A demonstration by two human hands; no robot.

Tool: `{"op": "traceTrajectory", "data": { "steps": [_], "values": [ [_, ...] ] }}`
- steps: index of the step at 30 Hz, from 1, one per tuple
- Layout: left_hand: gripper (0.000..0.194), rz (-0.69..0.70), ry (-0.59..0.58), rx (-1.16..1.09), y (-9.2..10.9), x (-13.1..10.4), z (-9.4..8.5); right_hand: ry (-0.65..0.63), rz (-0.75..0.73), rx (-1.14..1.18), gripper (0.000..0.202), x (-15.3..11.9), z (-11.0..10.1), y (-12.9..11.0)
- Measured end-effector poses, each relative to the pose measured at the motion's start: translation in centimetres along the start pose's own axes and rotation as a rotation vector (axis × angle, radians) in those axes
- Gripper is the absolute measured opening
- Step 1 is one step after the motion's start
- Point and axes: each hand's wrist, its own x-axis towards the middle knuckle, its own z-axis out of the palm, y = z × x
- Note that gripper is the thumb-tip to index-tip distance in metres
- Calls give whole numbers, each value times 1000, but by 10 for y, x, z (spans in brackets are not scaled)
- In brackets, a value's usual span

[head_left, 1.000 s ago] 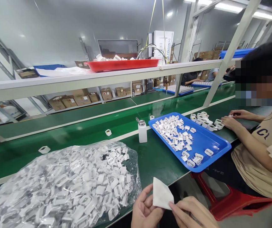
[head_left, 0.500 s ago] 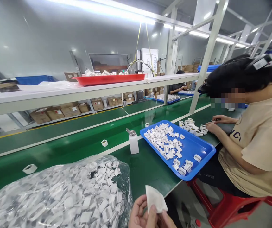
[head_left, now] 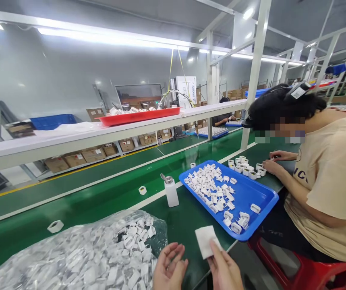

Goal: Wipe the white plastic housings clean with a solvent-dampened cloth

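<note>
A folded white wipe point(head_left: 205, 238) is pinched between the thumb and fingers of my right hand point(head_left: 225, 270) above the near edge of the green bench. Apart from it, to the left, my left hand point(head_left: 169, 266) is loosely curled with its fingers apart and nothing visible in it. That hand is just beside a clear plastic bag point(head_left: 160, 231) full of white plastic charger housings point(head_left: 133, 241). A white pump bottle point(head_left: 171, 193) with a metal top stands upright beyond my hands.
A blue tray point(head_left: 260, 193) of white plug parts point(head_left: 209, 181) lies to the right. Past it a co-worker point(head_left: 326, 173) handles small parts beside a cluster of housings point(head_left: 245, 167). Loose housings lie on the green belt. Overhead, a shelf point(head_left: 148, 125) carries a red tray point(head_left: 139, 117).
My left hand has let go of the wipe and moved left. The wipe has shifted right and turned in my right hand. The camera view has tilted slightly upward.
</note>
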Motion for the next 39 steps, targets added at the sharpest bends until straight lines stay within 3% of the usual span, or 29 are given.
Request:
{"op": "traceTrajectory", "data": {
  "steps": [2, 4, 7, 10, 12, 17, 21, 24, 31, 35, 39],
  "values": [
    [39, 71, 3, 124, 14, 17, -5, -51, -19, -6, 59, 18, 9, -5],
    [31, 165, -1, 297, 28, 36, 2, -120, -50, -46, 51, 39, 23, -5],
    [31, 296, 61, 513, 41, 72, 32, -218, -105, -143, 31, 76, 47, 6],
    [55, 389, 152, 659, 44, 115, 68, -293, -126, -239, 24, 110, 63, 20],
    [65, 431, 181, 748, 41, 139, 87, -319, -148, -292, 25, 125, 65, 27],
    [41, 463, 207, 898, 31, 174, 107, -378, -211, -391, 27, 134, 56, 35],
    [34, 494, 157, 1011, 32, 181, 105, -420, -224, -376, 28, 136, 56, 34],
    [34, 628, 64, 1106, 44, 183, 99, -439, -218, -345, 30, 138, 59, 33],
    [53, 1021, -194, 1421, 74, 177, 66, -473, -166, -272, 31, 141, 54, 35],
    [66, 1163, -309, 1604, 76, 172, 51, -496, -174, -242, 30, 142, 52, 36],
    [74, 1267, -397, 1744, 75, 167, 49, -507, -170, -215, 29, 139, 51, 33]
  ]
}}
